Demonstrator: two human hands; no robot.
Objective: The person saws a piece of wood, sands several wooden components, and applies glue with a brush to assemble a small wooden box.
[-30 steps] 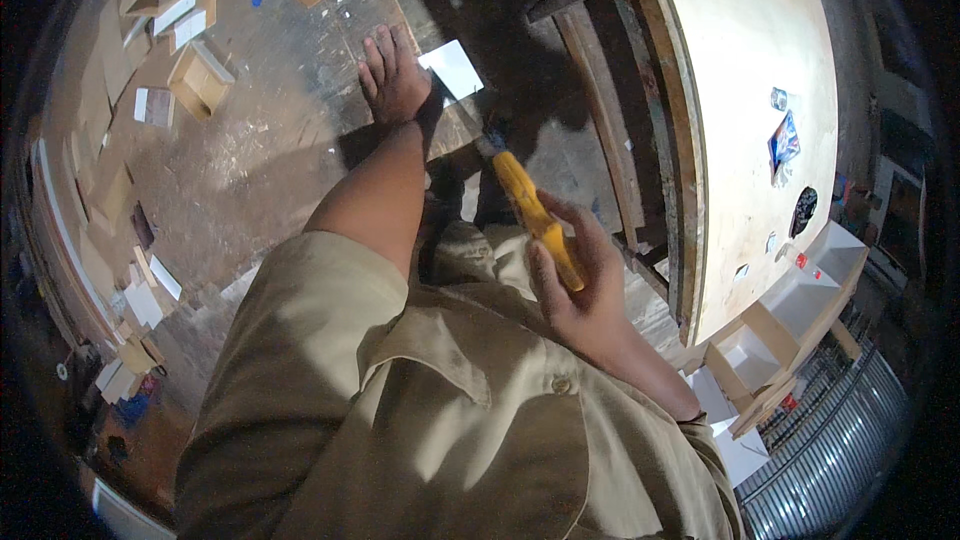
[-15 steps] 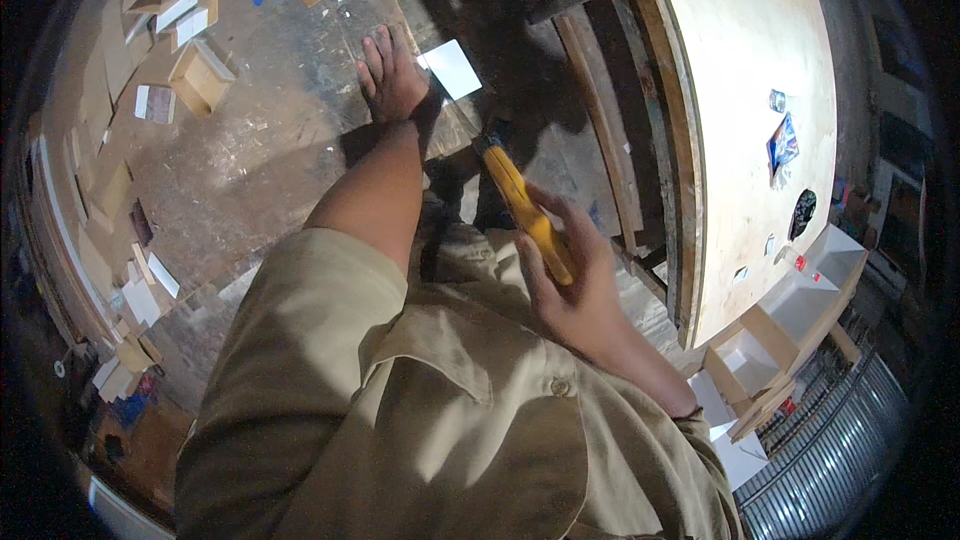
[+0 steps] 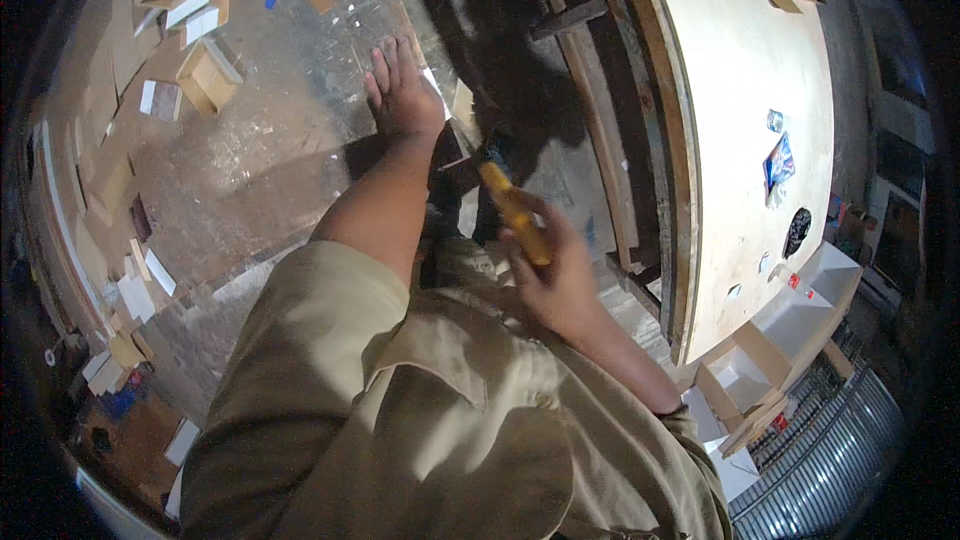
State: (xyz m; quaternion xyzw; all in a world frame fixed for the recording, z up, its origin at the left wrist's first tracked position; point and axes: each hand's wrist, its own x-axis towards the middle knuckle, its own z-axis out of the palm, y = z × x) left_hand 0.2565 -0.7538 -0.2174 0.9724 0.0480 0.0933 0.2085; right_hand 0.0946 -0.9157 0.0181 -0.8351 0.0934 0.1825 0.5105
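Note:
My left hand (image 3: pixel 408 95) lies flat near the edge of the brown worktop (image 3: pixel 270 140), fingers stretched out and pressing down. Just right of it shows a narrow white strip of board (image 3: pixel 438 90), with a small tan piece (image 3: pixel 463 100) beyond the edge. My right hand (image 3: pixel 560 265) is wrapped round the yellow handle of what looks like a handsaw (image 3: pixel 515 215), its front end pointing up and left toward the worktop edge. The blade is thin, dark and blurred, so I cannot tell whether it touches the board.
Open wooden boxes (image 3: pixel 208 78) and white-faced board scraps stand at the far left. A pale raised table (image 3: pixel 750 70) on dark timbers runs along the right, holding a blue packet (image 3: pixel 779 165) and a black roundish item (image 3: pixel 798 230). White-lined boxes (image 3: pixel 745 370) sit at lower right.
The white piece that jutted past the worktop edge no longer shows as a full white face; a tan piece shows there now. My right hand and the yellow handle have shifted slightly left and blurred.

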